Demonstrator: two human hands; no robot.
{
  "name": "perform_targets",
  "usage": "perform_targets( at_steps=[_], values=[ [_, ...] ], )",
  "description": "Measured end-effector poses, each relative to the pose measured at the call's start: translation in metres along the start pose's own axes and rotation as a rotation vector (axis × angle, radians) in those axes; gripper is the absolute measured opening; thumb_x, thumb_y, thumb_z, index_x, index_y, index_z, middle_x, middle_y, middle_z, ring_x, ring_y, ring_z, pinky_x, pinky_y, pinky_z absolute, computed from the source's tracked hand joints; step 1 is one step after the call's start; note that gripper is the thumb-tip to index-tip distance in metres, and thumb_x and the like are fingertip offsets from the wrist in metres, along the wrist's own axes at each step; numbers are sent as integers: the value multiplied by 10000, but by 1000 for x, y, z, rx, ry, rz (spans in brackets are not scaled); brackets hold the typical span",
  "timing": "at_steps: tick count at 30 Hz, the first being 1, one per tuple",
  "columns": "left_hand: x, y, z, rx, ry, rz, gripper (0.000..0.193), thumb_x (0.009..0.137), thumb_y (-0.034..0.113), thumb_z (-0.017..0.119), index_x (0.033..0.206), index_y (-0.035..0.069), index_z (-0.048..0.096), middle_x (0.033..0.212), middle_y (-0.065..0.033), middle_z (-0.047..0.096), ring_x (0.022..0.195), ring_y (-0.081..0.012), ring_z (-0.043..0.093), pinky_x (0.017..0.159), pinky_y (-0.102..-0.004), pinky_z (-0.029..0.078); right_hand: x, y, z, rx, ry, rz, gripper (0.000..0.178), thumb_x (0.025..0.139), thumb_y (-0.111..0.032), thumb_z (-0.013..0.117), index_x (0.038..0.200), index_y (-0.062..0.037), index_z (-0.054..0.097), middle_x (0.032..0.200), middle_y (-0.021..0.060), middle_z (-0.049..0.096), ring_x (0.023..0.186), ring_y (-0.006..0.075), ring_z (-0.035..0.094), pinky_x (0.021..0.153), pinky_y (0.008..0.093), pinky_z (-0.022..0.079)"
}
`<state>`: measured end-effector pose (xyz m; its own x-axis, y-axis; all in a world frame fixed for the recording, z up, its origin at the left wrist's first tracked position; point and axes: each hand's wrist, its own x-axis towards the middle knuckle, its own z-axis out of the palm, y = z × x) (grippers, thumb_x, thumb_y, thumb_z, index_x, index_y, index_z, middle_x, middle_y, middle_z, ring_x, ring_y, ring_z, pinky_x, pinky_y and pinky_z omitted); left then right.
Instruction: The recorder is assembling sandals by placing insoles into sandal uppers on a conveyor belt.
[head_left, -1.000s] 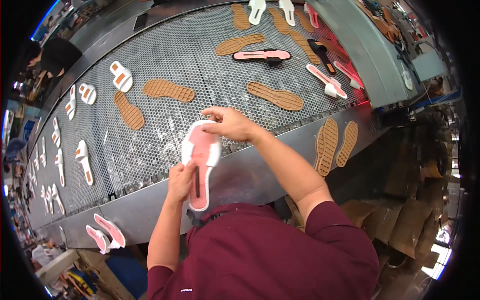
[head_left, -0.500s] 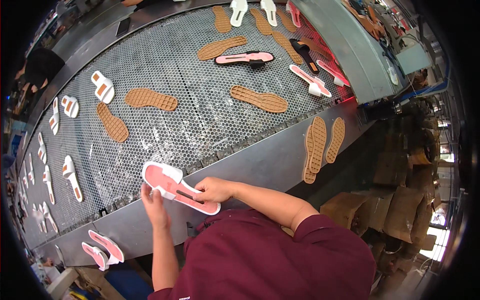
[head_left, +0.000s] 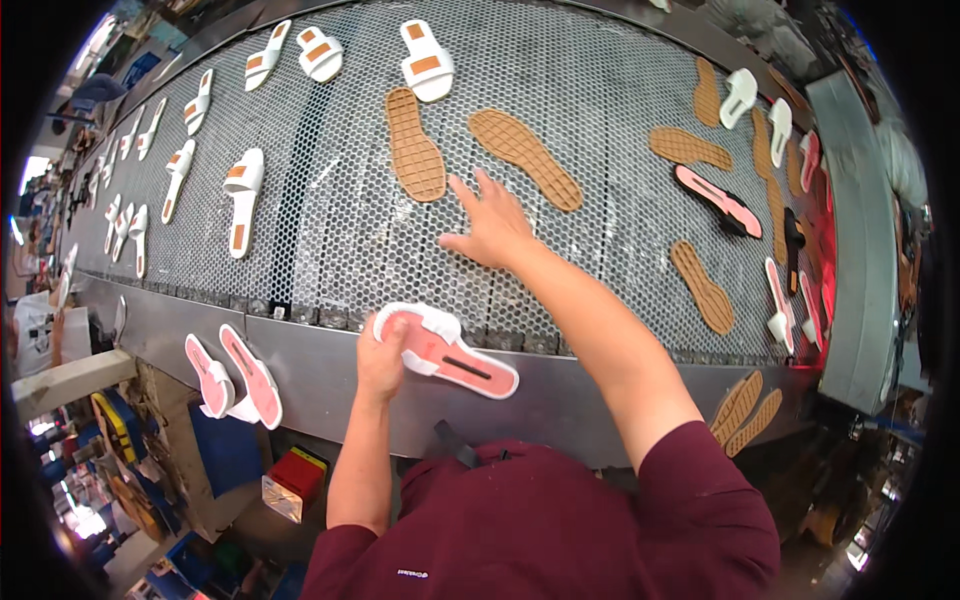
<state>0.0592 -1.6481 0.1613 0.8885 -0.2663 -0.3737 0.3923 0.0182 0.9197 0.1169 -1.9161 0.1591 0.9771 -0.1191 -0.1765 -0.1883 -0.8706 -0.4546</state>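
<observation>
My left hand grips a white slide sandal with a pink footbed by its rounded end, thumb pressed on the pink surface. The sandal is tilted above the metal ledge, with a dark strip along its footbed. My right hand is stretched over the mesh conveyor belt, fingers spread and nothing held. Just beyond its fingertips lie two brown soles, one sole to the left and another sole to the right, grid-patterned faces up. Whether the fingers touch the belt, I cannot tell.
Several white slides lie on the belt's left. At right are more soles, slides and a black-edged pink slide beside a red-lit machine housing. Pink-and-white slides and brown soles rest on the metal ledge.
My right hand has let go of the sandal and reached forward over the belt. My left hand has closed on the sandal's rounded end. The view has swung left.
</observation>
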Motion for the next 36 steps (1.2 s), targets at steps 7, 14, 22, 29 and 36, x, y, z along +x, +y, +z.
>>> perform_targets(
  at_steps=[7, 14, 22, 29, 36],
  values=[
    [-10, -13, 9, -48, -42, -161, 207, 944, 110, 632, 1099, -25, 649, 1007, -67, 691, 890, -115, 637, 804, -278, 515, 64, -22, 39, -133, -95, 43, 698, 856, -549, 664, 1355, -78, 533, 1545, 250, 272, 1411, 418, 285, 1147, 498, 273],
    [-23, -25, 29, -29, -136, -216, 195, 935, 94, 627, 1082, -30, 658, 995, -71, 698, 882, -118, 644, 802, -278, 517, -72, 45, 31, -247, -81, -191, 368, 829, -422, 691, 1011, -102, 694, 1089, 119, 562, 1104, 281, 516, 926, 429, 385],
    [-48, -24, 56, -36, -133, -215, 174, 938, 79, 608, 1067, -27, 658, 985, -71, 694, 875, -127, 646, 793, -276, 518, -186, 61, -1, -110, -420, 235, 467, 816, -481, 697, 1043, -73, 691, 1004, 121, 663, 1031, 320, 595, 926, 444, 440],
    [-56, -27, 66, -61, -110, -222, 157, 945, 72, 589, 1058, -22, 646, 986, -86, 690, 874, -149, 655, 806, -296, 524, -144, 100, -38, -394, -234, -286, 848, 681, -354, 842, 1421, -169, 472, 1457, 131, 429, 1320, 335, 414, 1018, 431, 433],
    [-54, -36, 78, -74, -181, -241, 214, 958, 141, 567, 1092, -15, 626, 1024, -96, 682, 904, -184, 665, 837, -330, 528, -189, 178, -57, -253, -420, -136, 866, 721, -332, 827, 1466, -204, 404, 1333, 125, 494, 1245, 321, 494, 971, 441, 473]
  ],
)
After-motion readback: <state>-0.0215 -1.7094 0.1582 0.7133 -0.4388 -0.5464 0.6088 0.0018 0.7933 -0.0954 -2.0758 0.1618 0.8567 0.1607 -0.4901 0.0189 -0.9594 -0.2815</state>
